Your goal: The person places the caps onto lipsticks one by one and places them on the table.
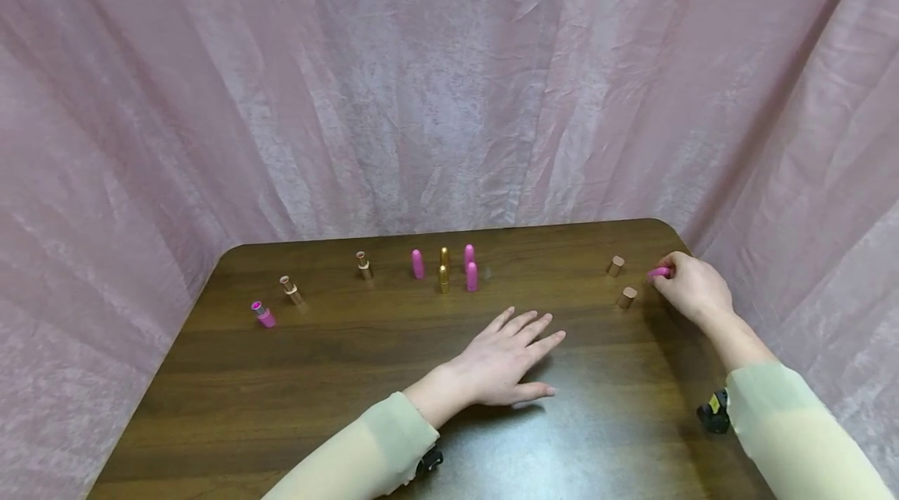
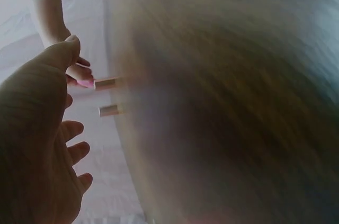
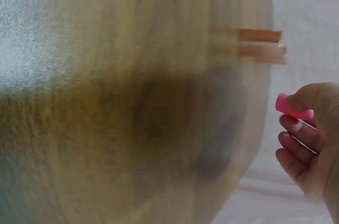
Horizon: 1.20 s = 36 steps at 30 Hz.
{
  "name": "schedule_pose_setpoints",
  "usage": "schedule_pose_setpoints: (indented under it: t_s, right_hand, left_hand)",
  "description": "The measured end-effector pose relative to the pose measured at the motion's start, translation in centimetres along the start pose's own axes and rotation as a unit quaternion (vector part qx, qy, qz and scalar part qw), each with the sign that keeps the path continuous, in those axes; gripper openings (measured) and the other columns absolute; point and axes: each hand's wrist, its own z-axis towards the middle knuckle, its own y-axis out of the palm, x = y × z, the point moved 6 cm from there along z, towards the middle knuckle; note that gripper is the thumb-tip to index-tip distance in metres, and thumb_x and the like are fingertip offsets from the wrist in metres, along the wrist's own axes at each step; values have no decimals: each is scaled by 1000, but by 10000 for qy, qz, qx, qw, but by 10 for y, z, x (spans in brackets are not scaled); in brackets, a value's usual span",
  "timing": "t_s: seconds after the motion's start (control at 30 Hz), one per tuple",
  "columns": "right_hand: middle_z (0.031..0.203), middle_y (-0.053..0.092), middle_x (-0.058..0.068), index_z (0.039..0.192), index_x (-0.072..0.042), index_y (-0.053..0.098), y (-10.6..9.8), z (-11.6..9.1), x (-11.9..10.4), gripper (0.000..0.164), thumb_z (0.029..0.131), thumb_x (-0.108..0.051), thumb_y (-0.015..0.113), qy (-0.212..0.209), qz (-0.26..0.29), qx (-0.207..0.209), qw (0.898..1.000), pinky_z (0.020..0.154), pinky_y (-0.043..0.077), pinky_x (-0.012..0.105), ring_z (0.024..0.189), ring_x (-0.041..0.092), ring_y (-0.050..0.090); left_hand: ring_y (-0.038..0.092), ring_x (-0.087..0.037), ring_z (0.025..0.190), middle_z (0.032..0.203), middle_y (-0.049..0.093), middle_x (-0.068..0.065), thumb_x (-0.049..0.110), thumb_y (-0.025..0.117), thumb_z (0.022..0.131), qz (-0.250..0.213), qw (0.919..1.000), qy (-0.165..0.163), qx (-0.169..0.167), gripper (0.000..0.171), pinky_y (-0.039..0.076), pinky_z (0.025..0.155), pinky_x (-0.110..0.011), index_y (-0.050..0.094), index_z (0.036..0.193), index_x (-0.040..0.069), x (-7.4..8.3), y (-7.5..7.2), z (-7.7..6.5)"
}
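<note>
At the table's right end, my right hand point(image 1: 695, 287) pinches a pink lipstick cap point(image 3: 294, 107) between thumb and forefinger. The other fingers are loosely bent. Beside it stand two rose-gold lipstick caps, one nearer point(image 1: 627, 298) and one farther back point(image 1: 616, 266). My left hand point(image 1: 502, 359) is spread palm down low over the middle of the table, its fingers holding nothing. Ahead of its fingertips stand several upright bullet-shaped pieces, pink point(image 1: 472, 276) and gold point(image 1: 444, 279).
Uncapped lipstick tubes stand on the left: a pink one point(image 1: 264, 315) and two gold ones, one beside it point(image 1: 291, 291) and one farther back point(image 1: 364, 266). A brown wooden table point(image 1: 316, 375) carries everything. Pink curtains point(image 1: 435, 94) hang behind it and at both sides.
</note>
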Motion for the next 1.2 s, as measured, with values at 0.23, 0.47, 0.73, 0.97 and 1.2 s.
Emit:
schedule_pose_setpoints:
  t_s: [0.23,0.47,0.73,0.97,1.2]
  right_hand:
    - [100,73,20,114,1,66,-18,-7,-45,29,89,-12,66,-620,384,441,9964,75,46,52,86,37,64]
    - [104,76,9,110,-5,73,-1,-22,-101,23,89,-8,67,-1359,566,277,9887,95,45,56,108,40,65]
    - [97,73,-1,103,-14,76,39,-47,-163,22,83,-5,74,-2110,645,83,9753,87,50,48,93,25,68]
    - [92,69,-8,102,-20,75,67,-63,-203,21,85,-10,79,-2324,691,-278,9698,78,52,40,89,16,64]
    - [93,71,-11,105,-22,74,88,-72,-243,20,87,-21,82,-2683,503,-387,9612,73,53,36,88,11,65]
  left_hand:
    - [17,-25,155,169,20,-6,69,45,99,-276,9990,-161,309,83,11,124,-52,24,164,23,-29,-10,-33]
    - [22,-28,153,168,25,-7,62,54,99,-502,9943,-668,669,81,9,124,-51,30,163,20,-73,-22,-78]
    - [24,-32,152,165,30,-10,54,61,98,-592,9802,-1631,958,77,6,124,-50,36,160,16,-128,-25,-146]
    - [26,-37,151,163,34,-14,50,65,97,-445,9595,-2447,1321,76,13,122,-56,38,159,15,-169,-32,-208]
    - [37,-48,139,153,45,-23,38,73,94,-540,9233,-3197,2061,74,24,115,-64,44,154,6,-213,-53,-276]
